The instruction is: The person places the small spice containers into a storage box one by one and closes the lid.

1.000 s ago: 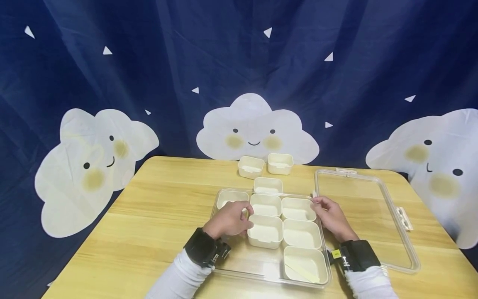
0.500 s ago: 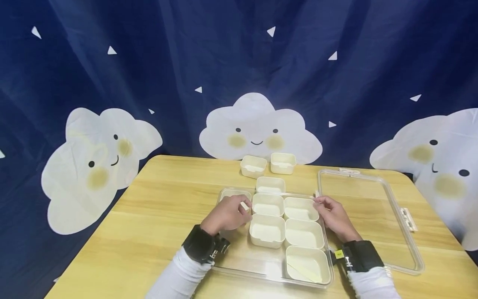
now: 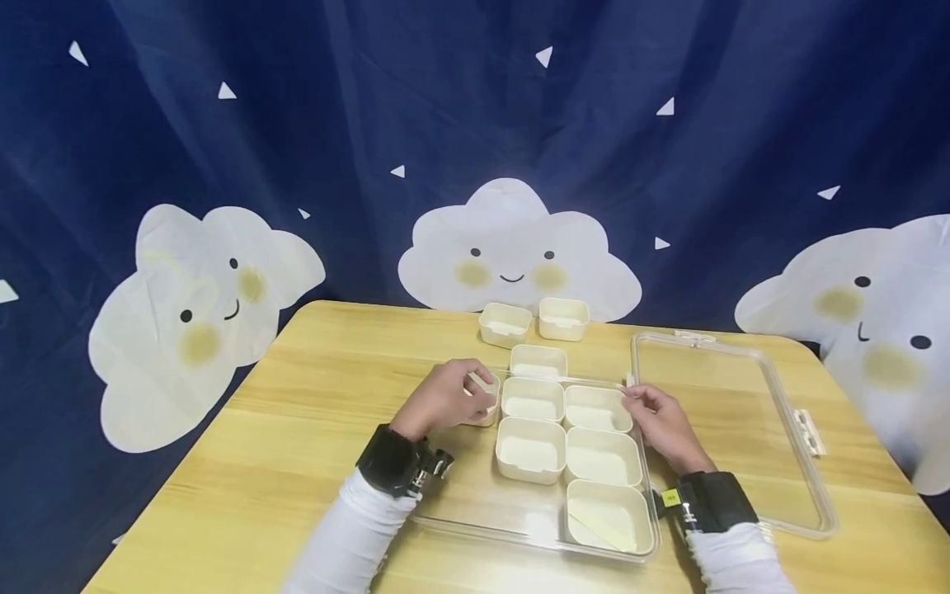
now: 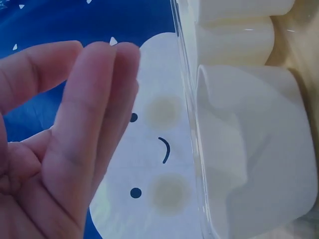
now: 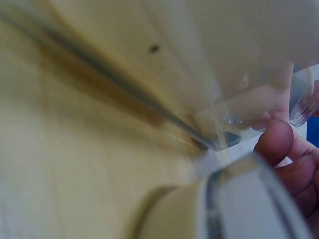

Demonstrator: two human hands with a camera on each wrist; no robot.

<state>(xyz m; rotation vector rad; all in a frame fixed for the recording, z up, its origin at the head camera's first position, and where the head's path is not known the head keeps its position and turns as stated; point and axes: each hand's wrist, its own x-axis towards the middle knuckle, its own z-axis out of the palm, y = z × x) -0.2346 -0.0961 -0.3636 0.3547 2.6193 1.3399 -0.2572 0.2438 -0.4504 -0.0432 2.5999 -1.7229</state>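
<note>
A clear plastic box (image 3: 519, 539) lies on the table with several cream square containers in it, one of them the middle container (image 3: 530, 450). My left hand (image 3: 445, 396) hovers at the back left container (image 3: 487, 415), hiding much of it. In the left wrist view its fingers (image 4: 84, 109) are loosely bent and hold nothing, apart from the white container (image 4: 264, 149) beside them. At the box's back right corner, my right hand (image 3: 666, 425) pinches the clear rim. The right wrist view shows the thumb (image 5: 276, 142) against that see-through edge (image 5: 301, 107).
A clear lid (image 3: 797, 445) with white clasps lies to the right. Behind the box stand more cream containers, including a left one (image 3: 505, 326) and a right one (image 3: 564, 320). A pale yellow strip (image 3: 601, 525) lies in the front right container. A blue curtain (image 3: 475, 99) hangs behind the table.
My left hand has drawn back from the middle container, moving left and away from me to the back left container. The right hand stays at the box's corner.
</note>
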